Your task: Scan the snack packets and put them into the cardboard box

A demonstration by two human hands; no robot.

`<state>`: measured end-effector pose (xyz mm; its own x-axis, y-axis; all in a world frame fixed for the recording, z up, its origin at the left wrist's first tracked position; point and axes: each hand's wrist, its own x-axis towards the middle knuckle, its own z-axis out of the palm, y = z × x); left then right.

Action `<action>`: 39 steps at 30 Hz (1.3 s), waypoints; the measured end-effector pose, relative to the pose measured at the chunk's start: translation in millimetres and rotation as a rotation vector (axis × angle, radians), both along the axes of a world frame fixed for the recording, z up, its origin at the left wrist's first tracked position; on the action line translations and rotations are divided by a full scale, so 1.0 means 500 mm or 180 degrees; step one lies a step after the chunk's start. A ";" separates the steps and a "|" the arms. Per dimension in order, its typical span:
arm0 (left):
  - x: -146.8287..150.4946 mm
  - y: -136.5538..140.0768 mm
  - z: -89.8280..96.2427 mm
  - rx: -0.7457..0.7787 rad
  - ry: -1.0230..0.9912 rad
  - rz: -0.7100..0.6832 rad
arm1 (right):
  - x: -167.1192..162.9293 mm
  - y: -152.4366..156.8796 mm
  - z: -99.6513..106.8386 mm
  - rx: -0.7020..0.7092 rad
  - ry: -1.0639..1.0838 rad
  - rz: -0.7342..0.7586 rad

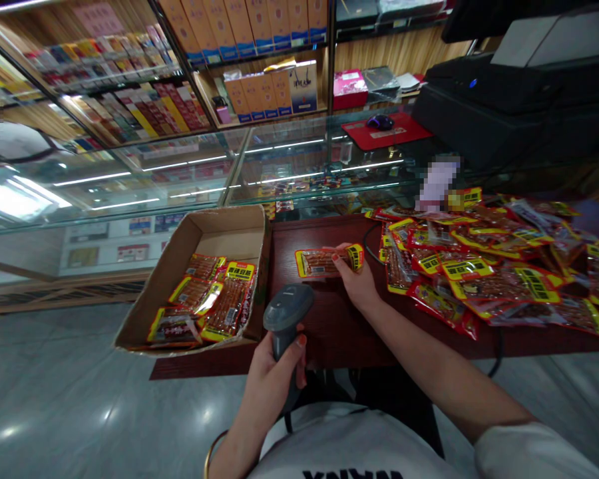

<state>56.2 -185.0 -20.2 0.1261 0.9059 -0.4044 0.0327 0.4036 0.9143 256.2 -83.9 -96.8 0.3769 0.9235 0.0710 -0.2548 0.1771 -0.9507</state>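
Observation:
Wrapped round the handle of a dark grey barcode scanner (288, 307), my left hand (274, 372) holds it upright over the front edge of the dark red table (324, 326). My right hand (357, 279) grips the right end of a snack packet (319, 262), red and yellow with brown strips inside. That packet lies level just above or on the tabletop; I cannot tell which. To the left stands an open cardboard box (229, 223) with several similar packets (228, 303) in it. A large heap of such packets (499, 279) spreads to the right of my right hand.
Behind the table runs a glass display counter (190, 173). On it are a red mouse pad (402, 130), a mouse (380, 122) and black checkout equipment (499, 113). Shelves of boxed goods (259, 26) line the back. A person in white (17, 141) is at far left.

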 end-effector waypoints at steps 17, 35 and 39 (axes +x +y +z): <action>-0.021 0.012 -0.087 -0.0214 -0.0156 0.0339 | -0.068 0.157 0.164 0.0217 -0.1350 0.1013; -0.022 0.013 -0.099 -0.0020 -0.0070 0.0197 | 0.225 0.145 0.097 -0.2096 -0.5924 -0.0178; -0.021 0.015 -0.100 -0.0032 -0.0087 0.0205 | 0.213 0.137 0.106 -0.1848 -0.5939 -0.0058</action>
